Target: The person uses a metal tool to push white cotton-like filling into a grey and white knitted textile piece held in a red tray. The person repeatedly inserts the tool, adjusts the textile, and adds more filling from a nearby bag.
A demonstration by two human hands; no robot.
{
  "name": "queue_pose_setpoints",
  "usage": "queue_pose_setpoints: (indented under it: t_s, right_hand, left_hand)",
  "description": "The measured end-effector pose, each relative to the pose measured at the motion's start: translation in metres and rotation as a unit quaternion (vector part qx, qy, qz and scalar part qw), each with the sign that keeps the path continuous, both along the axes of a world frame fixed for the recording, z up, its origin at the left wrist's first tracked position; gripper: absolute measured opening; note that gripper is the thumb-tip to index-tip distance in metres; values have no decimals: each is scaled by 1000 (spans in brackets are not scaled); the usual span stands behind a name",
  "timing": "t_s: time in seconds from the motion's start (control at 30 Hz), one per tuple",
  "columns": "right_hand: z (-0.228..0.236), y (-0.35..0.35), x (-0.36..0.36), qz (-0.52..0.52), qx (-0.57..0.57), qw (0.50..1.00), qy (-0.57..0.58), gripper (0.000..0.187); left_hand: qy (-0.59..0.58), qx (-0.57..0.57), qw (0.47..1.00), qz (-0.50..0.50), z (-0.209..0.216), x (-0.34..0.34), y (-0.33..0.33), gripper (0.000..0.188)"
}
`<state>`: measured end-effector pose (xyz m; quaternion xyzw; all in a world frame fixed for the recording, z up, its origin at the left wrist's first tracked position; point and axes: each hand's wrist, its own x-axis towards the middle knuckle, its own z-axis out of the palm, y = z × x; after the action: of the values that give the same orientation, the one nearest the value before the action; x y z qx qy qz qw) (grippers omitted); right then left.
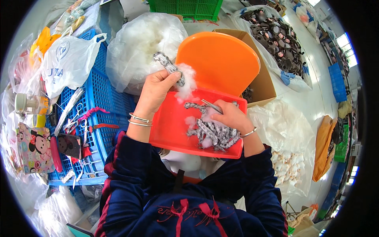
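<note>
My left hand (156, 91) is closed on a small grey-and-white knitted piece (165, 62), a narrow tube raised above the far left edge of a red tray (166, 128). A tuft of white stuffing (188, 81) hangs beside this piece, close to my fingertips. Inside the tray lies a heap of similar grey-and-white knitted pieces (221, 137) mixed with bits of white fluff. Over that heap, my right hand (232, 114) is wrapped round a slim metal tool (212, 105) that looks like tweezers, its end pointing left. The tray rests across my lap.
Beyond the tray stands an orange chair (217, 59). A clear bag of white stuffing (138, 51) is at far left. Blue crates (102, 83) hold scissors (83, 130) and a phone (70, 145). At right are a cardboard box (258, 75) and a plastic bag (284, 130).
</note>
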<state>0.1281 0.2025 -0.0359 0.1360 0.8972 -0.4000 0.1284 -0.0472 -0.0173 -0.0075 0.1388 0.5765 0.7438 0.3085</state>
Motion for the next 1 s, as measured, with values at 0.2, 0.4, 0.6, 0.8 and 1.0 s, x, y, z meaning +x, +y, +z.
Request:
queue_pose_setpoints:
  t_s: [0.2, 0.4, 0.6, 0.8, 1.0]
  right_hand:
    - [16, 10, -7, -141, -83, 978, 126, 21]
    - [29, -30, -17, -190, -361, 893, 189, 25]
    - [11, -36, -19, -185, -395, 888, 146, 23]
    - [26, -43, -19, -188, -381, 895, 133, 12]
    - [20, -8, -13, -196, -255, 933, 160, 15]
  left_hand:
    - [-20, 23, 998, -48, 5, 5, 1, 14]
    - [-63, 74, 993, -68, -9, 22, 16, 17]
    - [-56, 43, 996, -59, -11, 33, 21, 14]
    - [-72, 66, 994, -47, -12, 29, 20, 12]
    - [-70, 42, 996, -43, -7, 27, 20, 12]
